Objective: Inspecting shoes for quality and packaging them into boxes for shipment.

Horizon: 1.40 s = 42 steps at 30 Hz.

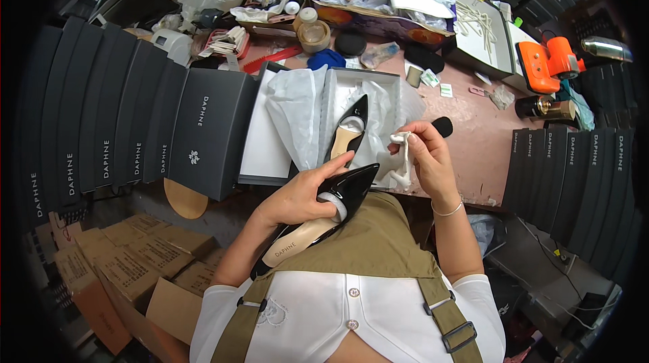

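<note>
My left hand [305, 192] is closed around a glossy black pointed-toe shoe [357, 184], held above my lap with its toe up and to the right. Its beige insole faces up, and pale grey stuffing shows in the toe opening beside my thumb. A matching black shoe [366, 110], also stuffed, lies in the open shoe box [399, 79] just beyond. To the right of that box, my right hand [430, 155] pinches a thin, bent white strip [406, 168] between thumb and fingers. What the strip is made of, I cannot tell.
White tissue paper [297, 109] spreads over the box. Dark shoe boxes [209, 126] stand in rows on both sides. A tray [503, 52] of white sticks, an orange device [541, 65] and a red comb [270, 60] sit farther back. Brown cartons [135, 248] are stacked at lower left.
</note>
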Tool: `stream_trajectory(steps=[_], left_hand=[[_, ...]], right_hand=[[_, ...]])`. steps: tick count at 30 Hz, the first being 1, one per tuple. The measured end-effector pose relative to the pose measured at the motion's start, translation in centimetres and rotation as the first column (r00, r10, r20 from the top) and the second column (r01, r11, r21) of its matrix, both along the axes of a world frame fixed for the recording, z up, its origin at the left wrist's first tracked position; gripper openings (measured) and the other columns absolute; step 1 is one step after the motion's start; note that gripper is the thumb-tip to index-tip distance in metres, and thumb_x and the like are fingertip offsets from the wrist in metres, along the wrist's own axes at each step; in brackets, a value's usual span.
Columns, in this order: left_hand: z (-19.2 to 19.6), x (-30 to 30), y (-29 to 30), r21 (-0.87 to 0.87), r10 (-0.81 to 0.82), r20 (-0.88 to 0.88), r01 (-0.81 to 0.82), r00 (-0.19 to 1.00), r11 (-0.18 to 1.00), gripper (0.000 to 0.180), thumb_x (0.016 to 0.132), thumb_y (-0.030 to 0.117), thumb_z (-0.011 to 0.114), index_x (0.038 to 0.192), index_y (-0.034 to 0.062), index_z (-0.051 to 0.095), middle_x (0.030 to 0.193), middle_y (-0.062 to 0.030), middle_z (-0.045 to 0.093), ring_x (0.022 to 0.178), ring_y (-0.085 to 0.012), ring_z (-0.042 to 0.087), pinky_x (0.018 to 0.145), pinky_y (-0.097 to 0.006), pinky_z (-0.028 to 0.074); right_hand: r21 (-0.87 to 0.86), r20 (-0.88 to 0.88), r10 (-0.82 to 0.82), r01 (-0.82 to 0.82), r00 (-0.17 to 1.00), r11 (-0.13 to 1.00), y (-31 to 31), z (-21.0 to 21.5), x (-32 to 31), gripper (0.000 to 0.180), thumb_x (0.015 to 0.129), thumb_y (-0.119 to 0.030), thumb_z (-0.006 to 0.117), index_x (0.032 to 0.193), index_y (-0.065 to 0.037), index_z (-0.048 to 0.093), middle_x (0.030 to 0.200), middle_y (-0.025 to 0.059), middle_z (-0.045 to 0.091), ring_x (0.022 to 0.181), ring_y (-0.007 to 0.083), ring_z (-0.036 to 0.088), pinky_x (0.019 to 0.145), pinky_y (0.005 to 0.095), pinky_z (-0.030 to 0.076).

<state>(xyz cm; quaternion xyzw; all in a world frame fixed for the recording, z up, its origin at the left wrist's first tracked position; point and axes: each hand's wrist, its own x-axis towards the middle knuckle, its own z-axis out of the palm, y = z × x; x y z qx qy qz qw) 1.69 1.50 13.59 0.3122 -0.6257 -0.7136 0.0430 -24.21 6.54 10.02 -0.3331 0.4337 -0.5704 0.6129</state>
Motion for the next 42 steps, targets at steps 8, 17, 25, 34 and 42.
stream_trajectory(steps=[8,17,25,34,42], left_hand=[[-1.7,2.8,0.3,0.021,0.211,-0.062,-0.210,0.976,0.978,0.085,0.067,0.003,0.059,0.147,0.0028,0.027,0.128,-0.0137,0.058,0.097,-0.0120,0.055,0.087,-0.022,0.043],[-3.3,4.9,0.2,0.070,0.405,-0.037,-0.402,0.913,0.913,0.076,0.073,0.004,0.062,0.143,-0.0008,0.034,0.128,-0.0168,0.057,0.113,-0.0166,0.056,0.096,-0.026,0.041],[-5.4,5.0,-0.4,0.101,0.440,-0.059,-0.433,0.896,0.896,0.071,0.074,0.005,0.063,0.141,-0.0001,0.038,0.126,-0.0165,0.058,0.111,-0.0163,0.057,0.095,-0.027,0.042],[-3.5,4.9,-1.5,0.009,0.343,0.006,-0.343,0.939,0.939,0.072,0.075,0.006,0.063,0.142,0.0018,0.038,0.127,-0.0161,0.058,0.112,-0.0178,0.057,0.096,-0.028,0.042],[-4.9,4.2,-0.8,0.014,0.330,-0.029,-0.330,0.944,0.944,0.071,0.074,0.009,0.066,0.140,0.0014,0.041,0.125,-0.0179,0.059,0.110,-0.0179,0.058,0.095,-0.028,0.043]], right_hand=[[-0.299,-0.546,-0.152,-0.022,0.824,0.954,-14.0,-0.3,2.5,0.019,0.092,-0.005,0.059,0.108,0.003,0.064,0.094,0.0062,0.064,0.083,0.0126,0.063,0.074,0.0234,0.048],[-0.557,-0.808,-0.438,-0.268,0.393,0.786,-31.3,-7.0,5.9,0.014,0.085,-0.013,0.064,0.095,-0.005,0.069,0.089,0.0118,0.063,0.084,0.0297,0.061,0.073,0.0389,0.047],[-0.515,-0.856,-0.448,-0.341,0.259,0.786,-31.3,-10.0,7.0,0.033,0.083,-0.020,0.068,0.113,-0.007,0.062,0.109,0.0154,0.060,0.099,0.0327,0.058,0.084,0.0427,0.046],[-0.570,-0.757,-0.482,-0.086,0.441,0.817,-31.5,-11.3,5.1,0.041,0.080,-0.014,0.071,0.114,-0.001,0.052,0.106,0.0195,0.057,0.097,0.0355,0.058,0.085,0.0397,0.047],[-0.367,-0.279,-0.669,0.567,0.688,0.737,-28.4,-12.9,-0.7,0.037,0.089,-0.014,0.066,0.115,0.002,0.045,0.108,0.0136,0.055,0.095,0.0179,0.056,0.085,0.0291,0.048]])
